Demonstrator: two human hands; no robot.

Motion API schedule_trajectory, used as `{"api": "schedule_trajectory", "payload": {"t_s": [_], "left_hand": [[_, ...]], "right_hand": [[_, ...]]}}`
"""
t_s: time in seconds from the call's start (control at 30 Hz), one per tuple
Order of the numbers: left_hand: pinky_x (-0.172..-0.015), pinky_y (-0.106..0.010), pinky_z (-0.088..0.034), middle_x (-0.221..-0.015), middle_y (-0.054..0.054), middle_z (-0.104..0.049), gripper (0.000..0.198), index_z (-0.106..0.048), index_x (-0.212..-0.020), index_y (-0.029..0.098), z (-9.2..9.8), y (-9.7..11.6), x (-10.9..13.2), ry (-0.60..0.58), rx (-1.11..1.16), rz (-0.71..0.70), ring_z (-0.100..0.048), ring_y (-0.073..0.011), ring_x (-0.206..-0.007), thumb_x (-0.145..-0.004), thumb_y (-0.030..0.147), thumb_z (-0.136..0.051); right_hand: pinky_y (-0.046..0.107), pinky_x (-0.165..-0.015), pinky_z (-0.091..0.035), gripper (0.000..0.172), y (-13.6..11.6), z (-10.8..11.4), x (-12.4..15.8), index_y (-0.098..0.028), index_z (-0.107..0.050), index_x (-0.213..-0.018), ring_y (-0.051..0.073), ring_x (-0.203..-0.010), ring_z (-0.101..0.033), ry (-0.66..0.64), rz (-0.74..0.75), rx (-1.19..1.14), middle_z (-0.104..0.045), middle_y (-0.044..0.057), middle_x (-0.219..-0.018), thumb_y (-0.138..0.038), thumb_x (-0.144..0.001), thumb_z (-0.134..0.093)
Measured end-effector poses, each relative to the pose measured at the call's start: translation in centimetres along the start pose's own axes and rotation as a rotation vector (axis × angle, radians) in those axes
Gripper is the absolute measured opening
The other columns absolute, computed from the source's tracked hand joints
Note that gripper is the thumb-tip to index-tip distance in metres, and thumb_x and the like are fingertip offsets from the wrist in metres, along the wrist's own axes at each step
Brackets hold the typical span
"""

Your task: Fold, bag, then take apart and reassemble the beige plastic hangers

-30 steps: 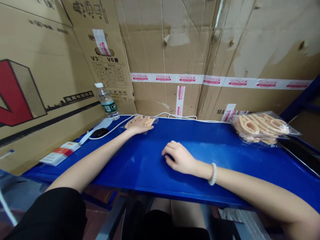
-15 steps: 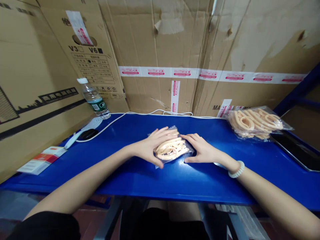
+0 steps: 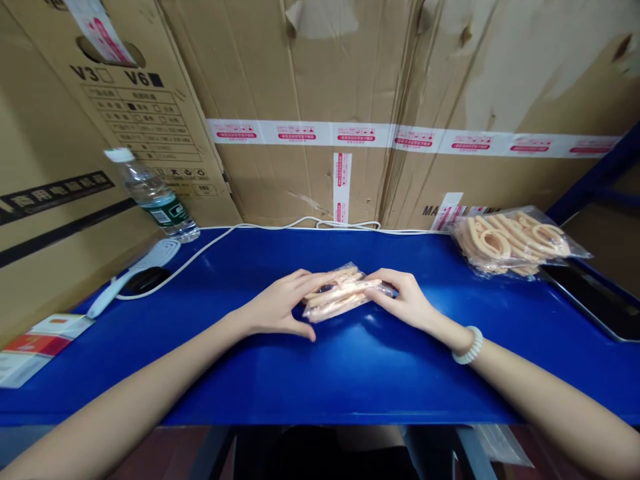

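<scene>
A clear plastic bag of beige looped strips (image 3: pixel 341 300) lies on the blue table in front of me, its near edge tilted up and catching the light. My left hand (image 3: pixel 280 303) touches the bag's left end. Its fingers reach over the far side, while the thumb stands well apart, off the bag. At the right end, my right hand (image 3: pixel 404 299) pinches the bag between thumb and fingers. A pale coiled band (image 3: pixel 469 345) circles my right wrist. Fingers and glare cover part of the contents.
More bagged beige strips (image 3: pixel 515 241) lie back right, beside a black flat device (image 3: pixel 595 303). At left are a water bottle (image 3: pixel 157 200), a light-blue hairbrush (image 3: pixel 133 270), a black oval object (image 3: pixel 147 280) and a small box (image 3: pixel 43 347). A white cable (image 3: pixel 210 250) runs along the cardboard wall.
The bag has tipped, its near edge rising. My right hand has closed on its right end. My left hand has slid left, off its top. The view has shifted slightly.
</scene>
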State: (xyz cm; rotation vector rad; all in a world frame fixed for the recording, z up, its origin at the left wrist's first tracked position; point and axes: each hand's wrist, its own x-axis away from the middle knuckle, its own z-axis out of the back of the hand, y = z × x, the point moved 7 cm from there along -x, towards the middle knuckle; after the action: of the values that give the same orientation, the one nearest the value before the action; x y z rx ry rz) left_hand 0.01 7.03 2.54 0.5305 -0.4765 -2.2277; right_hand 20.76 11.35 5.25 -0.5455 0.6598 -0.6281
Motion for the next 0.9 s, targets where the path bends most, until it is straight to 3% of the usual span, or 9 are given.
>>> {"api": "schedule_trajectory", "payload": {"t_s": [0.07,0.17,0.23,0.37,0.47,0.57,0.67,0.77,0.9], "left_hand": [[-0.111,-0.049,-0.041,-0.149,-0.014,-0.052,0.105,-0.038,-0.154,0.025,-0.3,0.6,0.0,0.061,0.049,0.024,-0.052,-0.0364,-0.128,-0.068,0.066,-0.08],[-0.116,-0.046,-0.038,-0.143,-0.012,-0.059,0.06,-0.057,-0.138,0.023,0.0,1.5,0.0,0.22,0.179,0.131,-0.052,-0.0339,-0.133,-0.087,0.054,-0.065],[-0.111,-0.042,-0.044,-0.134,-0.01,-0.066,0.047,-0.059,-0.133,0.022,0.3,1.8,0.1,0.316,0.335,0.229,-0.059,-0.0313,-0.127,-0.094,0.049,-0.058],[-0.112,-0.039,-0.045,-0.139,-0.012,-0.062,0.057,-0.051,-0.138,0.018,0.4,2.1,0.5,0.502,0.675,0.339,-0.056,-0.0305,-0.131,-0.092,0.049,-0.063],[-0.111,-0.042,-0.046,-0.14,-0.014,-0.061,0.061,-0.05,-0.138,0.017,-1.1,1.5,0.5,0.526,0.953,0.457,-0.056,-0.0314,-0.132,-0.09,0.05,-0.066],[-0.1,-0.042,-0.055,-0.132,-0.014,-0.066,0.062,-0.052,-0.134,0.017,-2.6,0.4,0.7,0.524,1.149,0.618,-0.062,-0.0316,-0.124,-0.085,0.049,-0.073],[-0.087,-0.038,-0.061,-0.127,-0.013,-0.069,0.059,-0.055,-0.13,0.019,-2.9,-0.3,0.7,0.518,1.265,0.709,-0.069,-0.0294,-0.112,-0.081,0.042,-0.078],[-0.084,-0.036,-0.061,-0.128,-0.012,-0.069,0.054,-0.055,-0.132,0.021,-2.6,-0.4,0.6,0.446,1.332,0.711,-0.071,-0.0271,-0.107,-0.084,0.036,-0.075],[-0.08,-0.036,-0.06,-0.118,-0.014,-0.073,0.048,-0.06,-0.129,0.017,-2.1,-0.2,0.8,0.367,1.352,0.746,-0.074,-0.027,-0.096,-0.087,0.038,-0.07]], "right_hand": [[0.026,-0.056,-0.039,0.03,0.4,0.5,0.0,-0.017,-0.067,-0.076,0.014,-0.061,-0.053,0.06,-0.152,-0.054,-0.06,-0.001,-0.067,-0.043,-0.09,-0.062],[0.024,-0.047,-0.026,0.042,0.3,0.8,0.3,-0.018,-0.056,-0.059,0.01,-0.053,-0.04,0.116,-0.314,-0.177,-0.045,-0.004,-0.055,-0.051,-0.084,-0.065],[0.024,-0.045,-0.024,0.042,-0.1,0.8,0.5,-0.018,-0.058,-0.064,0.01,-0.05,-0.037,0.143,-0.378,-0.299,-0.044,-0.004,-0.054,-0.054,-0.082,-0.067],[0.023,-0.043,-0.028,0.038,-0.3,1.0,0.6,-0.019,-0.061,-0.09,0.009,-0.046,-0.036,0.178,-0.405,-0.473,-0.045,-0.007,-0.054,-0.055,-0.082,-0.068],[0.025,-0.049,-0.04,0.042,0.5,1.7,0.6,-0.021,-0.055,-0.111,0.013,-0.055,-0.048,0.246,-0.353,-0.409,-0.056,-0.003,-0.07,-0.052,-0.085,-0.065],[0.036,-0.07,-0.055,0.05,0.2,2.9,0.6,-0.023,-0.047,-0.132,0.021,-0.088,-0.062,0.308,-0.197,-0.15,-0.062,0.011,-0.112,-0.044,-0.09,-0.061],[0.05,-0.105,-0.045,0.05,-2.5,2.2,0.2,-0.026,-0.044,-0.143,0.031,-0.129,-0.05,0.082,0.144,0.164,-0.054,0.014,-0.14,-0.035,-0.095,-0.056],[0.055,-0.116,-0.029,0.033,-4.2,0.5,0.6,-0.027,-0.059,-0.13,0.03,-0.14,-0.041,-0.231,0.365,0.371,-0.066,0.01,-0.128,-0.031,-0.099,-0.05],[0.057,-0.115,-0.023,0.025,-3.5,1.2,0.2,-0.022,-0.07,-0.098,0.028,-0.111,-0.06,-0.261,0.347,0.574,-0.073,0.008,-0.094,-0.036,-0.1,-0.049]]}}
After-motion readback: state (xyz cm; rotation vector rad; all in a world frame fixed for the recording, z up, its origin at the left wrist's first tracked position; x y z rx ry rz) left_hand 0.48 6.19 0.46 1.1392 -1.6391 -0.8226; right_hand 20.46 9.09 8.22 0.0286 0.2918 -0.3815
